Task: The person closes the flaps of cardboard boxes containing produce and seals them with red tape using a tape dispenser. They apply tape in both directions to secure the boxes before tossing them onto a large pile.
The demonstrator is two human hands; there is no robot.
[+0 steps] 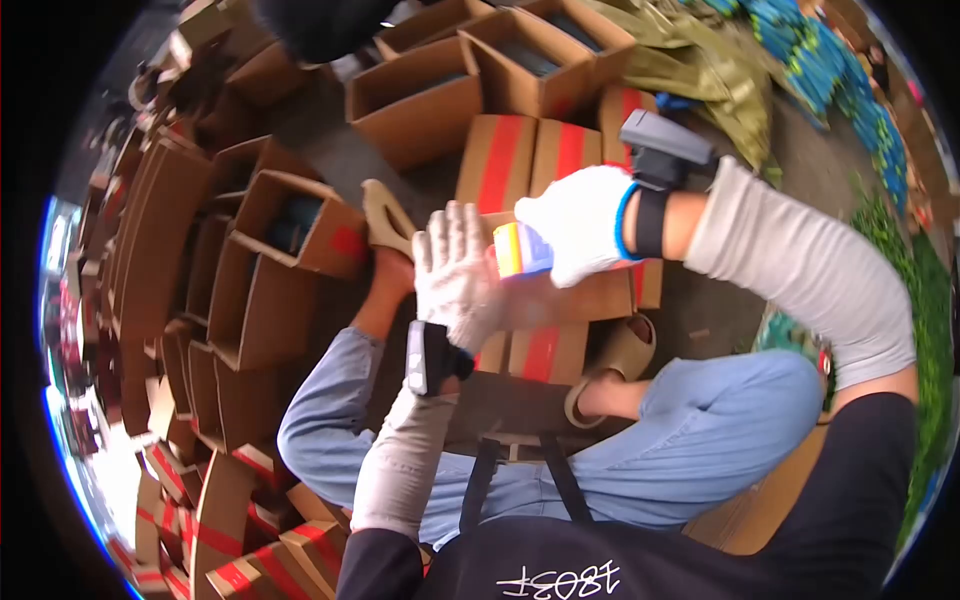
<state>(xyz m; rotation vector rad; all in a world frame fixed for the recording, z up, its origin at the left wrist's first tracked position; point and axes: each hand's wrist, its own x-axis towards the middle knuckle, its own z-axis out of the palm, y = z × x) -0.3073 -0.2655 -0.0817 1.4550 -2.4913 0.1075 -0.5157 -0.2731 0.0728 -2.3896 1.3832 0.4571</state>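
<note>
Your gloved hands work on a flat cardboard box.
Your right hand [578,222] is closed around a tape roll [520,250] over the red-striped box [560,300]; your left hand [455,272] lies open, fingers spread, on it. Open brown boxes [290,235] crowd the floor.

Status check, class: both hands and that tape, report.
Right hand shut on tape dispenser. Left hand flat on carton. Nothing between them.
</note>
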